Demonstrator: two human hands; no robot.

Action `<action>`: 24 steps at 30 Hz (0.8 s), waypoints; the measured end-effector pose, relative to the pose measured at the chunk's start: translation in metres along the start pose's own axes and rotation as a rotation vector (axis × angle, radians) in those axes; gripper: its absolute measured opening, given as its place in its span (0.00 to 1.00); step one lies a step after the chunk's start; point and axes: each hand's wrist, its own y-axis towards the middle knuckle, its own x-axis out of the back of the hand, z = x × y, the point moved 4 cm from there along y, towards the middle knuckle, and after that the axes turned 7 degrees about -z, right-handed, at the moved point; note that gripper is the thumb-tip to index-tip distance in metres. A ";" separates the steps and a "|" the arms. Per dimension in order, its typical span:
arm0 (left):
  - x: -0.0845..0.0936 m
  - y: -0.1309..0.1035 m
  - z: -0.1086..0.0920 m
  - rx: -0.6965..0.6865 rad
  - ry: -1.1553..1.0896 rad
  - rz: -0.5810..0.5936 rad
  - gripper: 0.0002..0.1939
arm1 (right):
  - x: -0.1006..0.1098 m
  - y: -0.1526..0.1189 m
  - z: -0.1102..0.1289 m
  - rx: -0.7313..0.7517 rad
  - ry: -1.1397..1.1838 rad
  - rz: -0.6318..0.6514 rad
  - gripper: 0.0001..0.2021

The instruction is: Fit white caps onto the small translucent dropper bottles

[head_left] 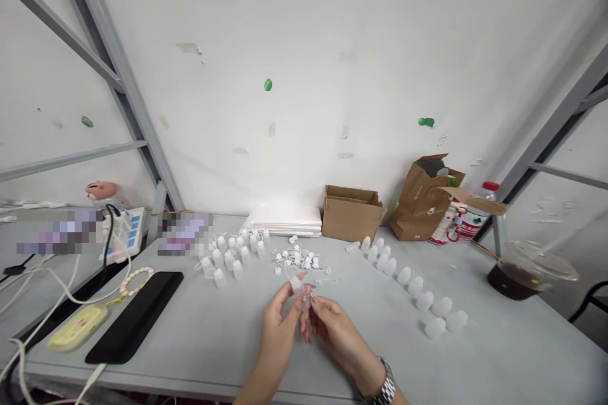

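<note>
Over the front middle of the table, my left hand (281, 316) pinches a small translucent white plastic bottle (297, 286) between thumb and fingers. My right hand (332, 324) meets it there, its thumb and fingertips closed at the bottle's lower part. My fingers partly hide the bottle. Just beyond my hands lies a loose pile of small white caps (298, 257) with thin straps. To the left stand several capped bottles (229, 261) with looped straps. On the right, a double row of bottles without straps (404, 276) runs toward me.
At the back are a white stack of flat sheets (284, 221), an open cardboard box (352, 214) and a brown paper bag (418, 202). A dark drink cup (515, 280) stands far right. A black pad (137, 316), yellow case (78, 328), cables and a power strip (135, 234) occupy the left.
</note>
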 end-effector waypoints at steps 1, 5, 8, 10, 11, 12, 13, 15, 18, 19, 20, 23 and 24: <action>0.006 0.003 -0.001 -0.035 0.017 -0.040 0.19 | 0.004 0.002 0.002 0.019 -0.117 -0.029 0.22; 0.027 0.013 -0.003 -0.080 0.025 -0.131 0.25 | 0.031 0.017 0.032 0.329 -0.777 -0.288 0.16; 0.033 0.018 0.000 -0.048 0.032 -0.129 0.26 | 0.041 0.034 0.056 0.601 -1.317 -0.401 0.10; 0.033 0.019 0.004 -0.034 0.027 -0.119 0.24 | 0.045 0.048 0.060 0.620 -1.399 -0.390 0.07; 0.032 0.019 0.006 -0.029 0.021 -0.113 0.22 | 0.045 0.054 0.060 0.624 -1.436 -0.382 0.06; 0.031 0.019 0.009 -0.027 0.016 -0.107 0.21 | 0.044 0.059 0.059 0.628 -1.469 -0.377 0.05; 0.030 0.019 0.011 -0.029 0.013 -0.100 0.19 | 0.044 0.063 0.056 0.631 -1.499 -0.372 0.04; 0.028 0.020 0.013 -0.044 0.018 -0.088 0.18 | 0.042 0.068 0.049 0.638 -1.547 -0.367 0.04; 0.026 0.020 0.013 -0.062 0.055 -0.081 0.17 | 0.041 0.071 0.037 0.654 -1.597 -0.354 0.04; 0.026 0.021 0.013 -0.063 0.066 -0.086 0.17 | 0.041 0.073 0.034 0.660 -1.607 -0.342 0.04; 0.026 0.021 0.013 -0.063 0.073 -0.090 0.18 | 0.041 0.074 0.031 0.667 -1.614 -0.326 0.05; 0.027 0.021 0.014 -0.071 0.073 -0.095 0.18 | 0.044 0.076 0.027 0.684 -1.607 -0.283 0.06; 0.027 0.022 0.015 -0.075 0.074 -0.092 0.18 | 0.046 0.077 0.027 0.689 -1.598 -0.275 0.05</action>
